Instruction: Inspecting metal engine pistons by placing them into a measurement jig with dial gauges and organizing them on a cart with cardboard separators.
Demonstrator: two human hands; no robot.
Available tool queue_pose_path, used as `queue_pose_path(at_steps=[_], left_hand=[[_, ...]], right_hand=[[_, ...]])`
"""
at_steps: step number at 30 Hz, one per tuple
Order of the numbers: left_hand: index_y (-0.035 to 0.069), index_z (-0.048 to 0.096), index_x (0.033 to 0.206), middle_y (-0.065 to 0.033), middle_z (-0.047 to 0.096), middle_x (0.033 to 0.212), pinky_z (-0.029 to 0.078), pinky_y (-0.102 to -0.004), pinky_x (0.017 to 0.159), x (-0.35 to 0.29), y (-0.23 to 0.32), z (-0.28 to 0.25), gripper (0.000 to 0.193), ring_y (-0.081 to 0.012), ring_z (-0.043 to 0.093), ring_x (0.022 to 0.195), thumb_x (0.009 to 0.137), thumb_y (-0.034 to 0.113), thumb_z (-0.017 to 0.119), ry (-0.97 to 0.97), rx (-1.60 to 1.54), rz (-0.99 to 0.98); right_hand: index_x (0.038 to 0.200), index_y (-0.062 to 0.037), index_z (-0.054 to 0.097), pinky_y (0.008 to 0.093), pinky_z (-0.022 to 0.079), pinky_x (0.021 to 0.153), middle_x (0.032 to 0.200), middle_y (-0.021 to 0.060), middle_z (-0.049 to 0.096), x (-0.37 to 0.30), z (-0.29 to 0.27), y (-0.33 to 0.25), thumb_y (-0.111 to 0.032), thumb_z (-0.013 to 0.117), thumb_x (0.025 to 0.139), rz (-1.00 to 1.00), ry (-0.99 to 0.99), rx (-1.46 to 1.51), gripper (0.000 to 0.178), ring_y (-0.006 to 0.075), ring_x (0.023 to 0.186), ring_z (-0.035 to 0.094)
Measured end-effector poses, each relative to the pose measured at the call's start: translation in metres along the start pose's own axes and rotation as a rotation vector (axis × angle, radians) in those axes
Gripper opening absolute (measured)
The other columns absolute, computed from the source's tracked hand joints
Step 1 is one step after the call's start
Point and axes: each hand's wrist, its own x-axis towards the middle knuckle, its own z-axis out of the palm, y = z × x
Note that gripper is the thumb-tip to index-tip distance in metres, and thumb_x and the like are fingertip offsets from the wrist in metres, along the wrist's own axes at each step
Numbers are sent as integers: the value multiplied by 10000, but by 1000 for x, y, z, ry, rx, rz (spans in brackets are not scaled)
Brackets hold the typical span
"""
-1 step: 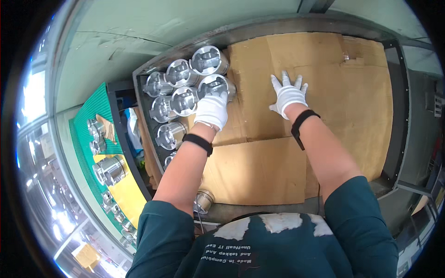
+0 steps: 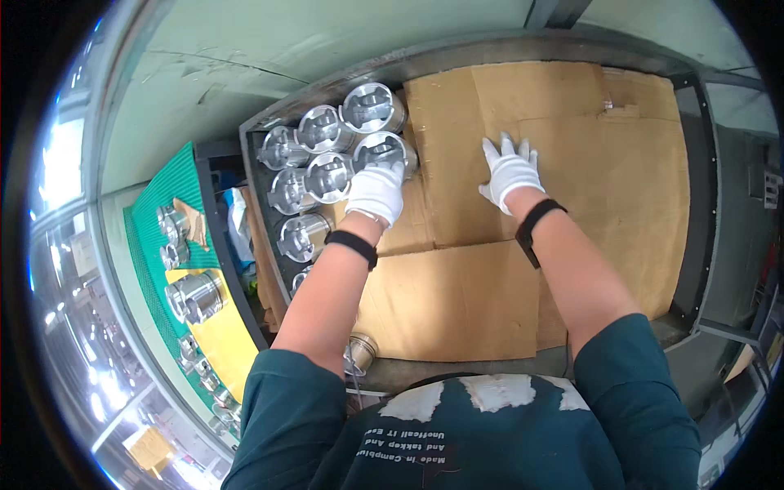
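Both my hands wear white gloves. My left hand (image 2: 376, 192) is at the near side of a silver metal piston (image 2: 390, 150), its fingers curled over the edge and partly hidden by the glove's back. That piston lies on its side at the right end of the nearer row, beside another piston (image 2: 328, 177). Over the brown cardboard (image 2: 596, 196) my right hand (image 2: 510, 174) rests palm down, fingers stretched and holding nothing.
Several more pistons (image 2: 369, 108) fill the left end of the metal-framed table (image 2: 490, 47). One piston (image 2: 359, 354) sits by the front edge near my left elbow. To the left, a shelf with green ribbed matting (image 2: 155, 212) and a yellow sheet (image 2: 237, 318) carries further pistons.
The view has shifted very slightly. My right hand's fingers are a little closer together; my left hand stays at the same piston.
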Motion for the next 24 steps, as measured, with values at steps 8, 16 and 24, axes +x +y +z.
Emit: queue_pose_path(at_steps=[8, 16, 24], left_hand=[[22, 473, 1338, -216, 588, 1264, 483, -452, 946, -158, 50, -16, 559, -394, 596, 1092, 857, 267, 617, 186, -392, 111], [40, 551, 1271, -226, 657, 1132, 516, -470, 872, -417, 99, 87, 491, -383, 646, 1013, 870, 317, 610, -93, -591, 140], [70, 610, 1177, -185, 677, 1096, 528, -461, 866, -635, 97, 175, 347, -363, 654, 992, 858, 203, 580, 393, -731, -315]], right_hand=[[1398, -104, 486, 424, 425, 1063, 1429, 186, 490, -196, 29, 53, -384, 641, 887, -240, 141, 351, 603, 378, 1272, 499], [1386, -110, 519, 433, 444, 1039, 1365, 176, 557, -363, 124, 44, -463, 618, 876, -157, -159, 190, 628, 366, 1243, 536], [1341, -68, 523, 434, 442, 1030, 1346, 196, 556, -450, 137, -121, -443, 538, 934, -702, 79, -170, 554, 362, 1233, 533]])
